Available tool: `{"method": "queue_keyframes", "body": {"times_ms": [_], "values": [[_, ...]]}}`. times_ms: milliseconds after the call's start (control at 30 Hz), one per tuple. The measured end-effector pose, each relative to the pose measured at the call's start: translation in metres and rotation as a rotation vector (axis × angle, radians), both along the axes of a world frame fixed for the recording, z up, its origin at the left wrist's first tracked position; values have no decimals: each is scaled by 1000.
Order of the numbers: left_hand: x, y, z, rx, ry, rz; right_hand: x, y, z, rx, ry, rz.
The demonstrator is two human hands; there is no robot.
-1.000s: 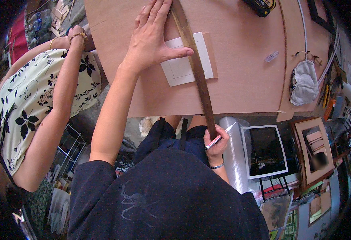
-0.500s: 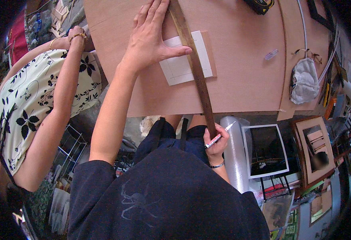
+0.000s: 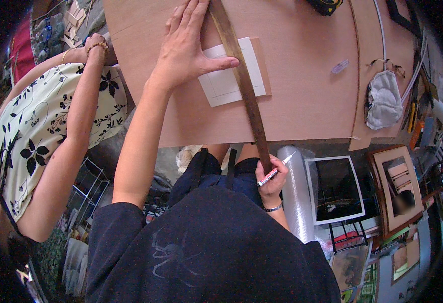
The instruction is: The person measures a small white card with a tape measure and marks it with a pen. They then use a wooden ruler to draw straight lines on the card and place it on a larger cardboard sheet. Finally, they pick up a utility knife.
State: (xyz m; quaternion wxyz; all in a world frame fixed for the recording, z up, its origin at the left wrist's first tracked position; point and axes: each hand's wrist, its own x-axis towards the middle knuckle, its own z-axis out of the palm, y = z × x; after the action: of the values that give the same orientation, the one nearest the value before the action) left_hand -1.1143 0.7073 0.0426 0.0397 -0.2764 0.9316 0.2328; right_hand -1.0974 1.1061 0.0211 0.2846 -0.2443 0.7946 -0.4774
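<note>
A long, worn wooden ruler (image 3: 249,96) lies slantwise over a white card (image 3: 219,86) with thin pencil lines. Under the card, a pinkish-brown piece of board (image 3: 263,65) shows along its right side. My left hand (image 3: 183,53) lies flat beside the ruler's far part, fingers stretched out and thumb resting across its edge. Past the table's near edge, my right hand (image 3: 272,182) is closed around the ruler's near end. That same hand also holds a white pen (image 3: 269,177) with red and black print, its tip pointing up to the right.
The work sits on a large wooden board (image 3: 302,111). On it are a black-and-yellow tape measure (image 3: 327,6), a clear pen cap (image 3: 340,66) and a white face mask (image 3: 384,101). A person (image 3: 55,116) leans in at left. Bubble wrap (image 3: 296,202) and frames (image 3: 395,187) stand right.
</note>
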Motion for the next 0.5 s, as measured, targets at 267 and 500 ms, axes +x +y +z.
{"method": "queue_keyframes", "body": {"times_ms": [267,500], "values": [[1,0,0,-7,-1,-10,-1,0,0,0,31,6],[2,0,-2,9,-7,-2,0,1,-1,4,32,-1]]}}
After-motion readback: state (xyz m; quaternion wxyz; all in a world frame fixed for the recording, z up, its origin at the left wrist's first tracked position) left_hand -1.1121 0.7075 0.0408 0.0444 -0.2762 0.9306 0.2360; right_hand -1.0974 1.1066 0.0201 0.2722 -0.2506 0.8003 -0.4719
